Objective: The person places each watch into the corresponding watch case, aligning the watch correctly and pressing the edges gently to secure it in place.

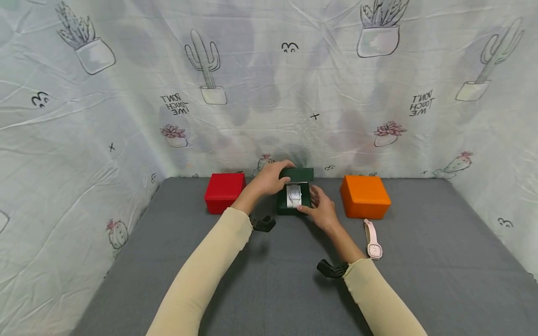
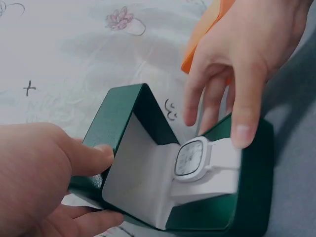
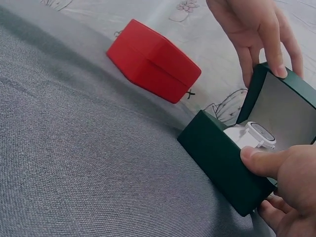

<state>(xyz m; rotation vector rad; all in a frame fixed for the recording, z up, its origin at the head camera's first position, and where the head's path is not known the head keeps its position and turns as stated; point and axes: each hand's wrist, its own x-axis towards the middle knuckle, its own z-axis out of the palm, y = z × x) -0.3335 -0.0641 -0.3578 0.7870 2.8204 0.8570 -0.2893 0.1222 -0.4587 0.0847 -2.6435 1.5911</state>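
Note:
A green watch box [image 1: 290,212] stands on the grey cloth with its lid [image 1: 301,174] raised. Inside lies a white wristwatch [image 1: 295,194] on a pale cushion, its square-round face turned up. My left hand [image 1: 271,179] grips the lid at its left edge, thumb [image 2: 101,157] on the inner side and fingers behind. With the right hand [image 1: 322,211] I hold the box's right side. That thumb [image 3: 254,159] rests at the front rim beside the watch strap, while the other fingers lie along the side wall, partly hidden.
On the left sits a closed red box [image 1: 224,191]; a closed orange box [image 1: 365,197] is on the right. A pink wristwatch [image 1: 374,250] lies in front of the orange one, near my right forearm. Behind the table hangs a cactus-print cloth [image 1: 260,84].

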